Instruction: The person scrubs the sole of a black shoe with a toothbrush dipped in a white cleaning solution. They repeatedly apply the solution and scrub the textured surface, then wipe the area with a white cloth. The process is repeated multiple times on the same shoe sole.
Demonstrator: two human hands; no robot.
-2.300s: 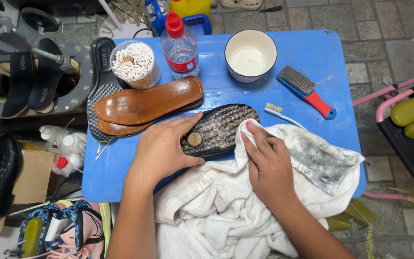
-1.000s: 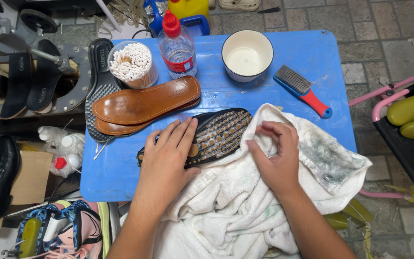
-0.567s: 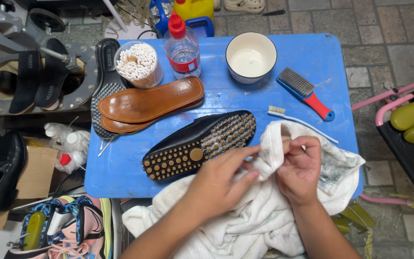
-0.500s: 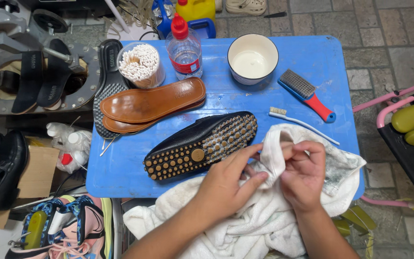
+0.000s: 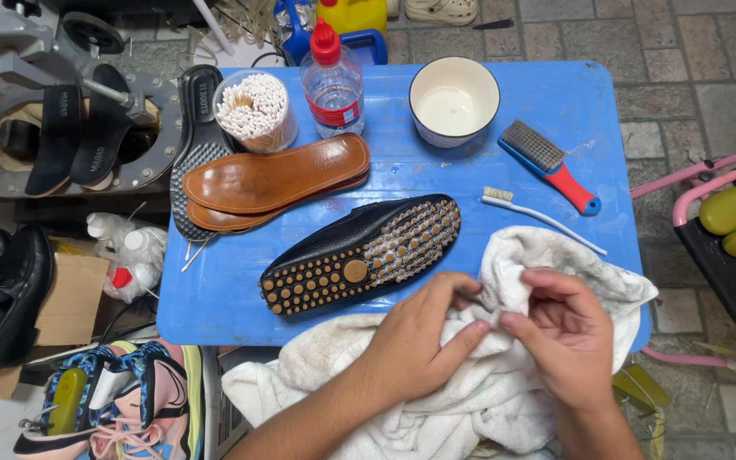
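your left hand (image 5: 415, 341) pinches a fold of the white towel (image 5: 470, 383), fingers closed on the cloth, seemingly to bunch it into a pad. the black shoe (image 5: 359, 254) lies sole-up on the blue worktop (image 5: 215, 298), just beyond that grip and untouched. your right hand (image 5: 568, 332), half curled, grips the same fold from the other side; the toothbrush (image 5: 543, 220) lies beyond it.

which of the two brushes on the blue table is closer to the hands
The thin white toothbrush, lying just above the white towel that both hands grip. The blue brush with the red handle sits farther back, beside the bowl.
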